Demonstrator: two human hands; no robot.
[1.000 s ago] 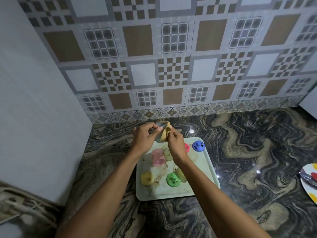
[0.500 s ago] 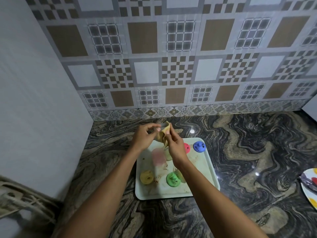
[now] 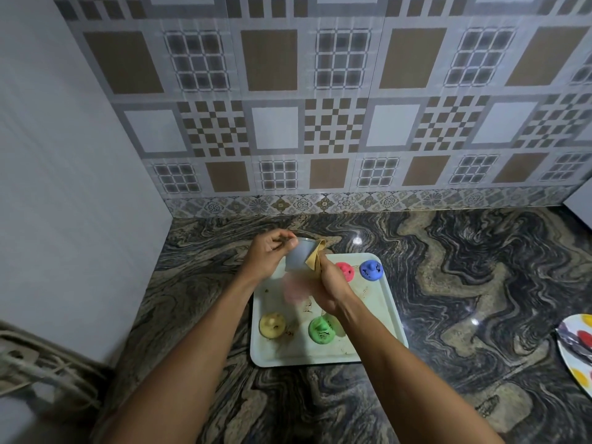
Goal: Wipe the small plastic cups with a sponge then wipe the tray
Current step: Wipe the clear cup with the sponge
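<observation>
Grey plastic, thin-walled and surely light: that is the cup (image 3: pixel 298 256) I have between the hands, raised over the far end of the tray (image 3: pixel 374 318). I judge it stiff enough to take a rub but easy to squash or flick away if I press hard. It may be slick if the sponge is damp. The best hold is round the outside near the rim, leaving the wall free for wiping.

My left hand (image 3: pixel 267 254) does about that: fingers and thumb are curled round the cup's left side and top edge, gripping it clear of the tray. My right hand (image 3: pixel 330 283) is clenched on the sponge (image 3: pixel 315 259), a thin tan piece that folds like cloth. It pinches the sponge so that the free end lies against the cup wall facing that hand. Being soft, the sponge will follow the curve if I keep the pressure low.

The other cups sit on the tray. Red (image 3: pixel 346 270) and blue (image 3: pixel 371 270) are just right of the right hand. Yellow (image 3: pixel 272 325) is below the left wrist, and green (image 3: pixel 321 329) is partly under the right wrist. A pink one (image 3: pixel 294 288) lies under the hands, too blurred to read. Brown smears mark the tray, so I judge it not yet wiped.
</observation>
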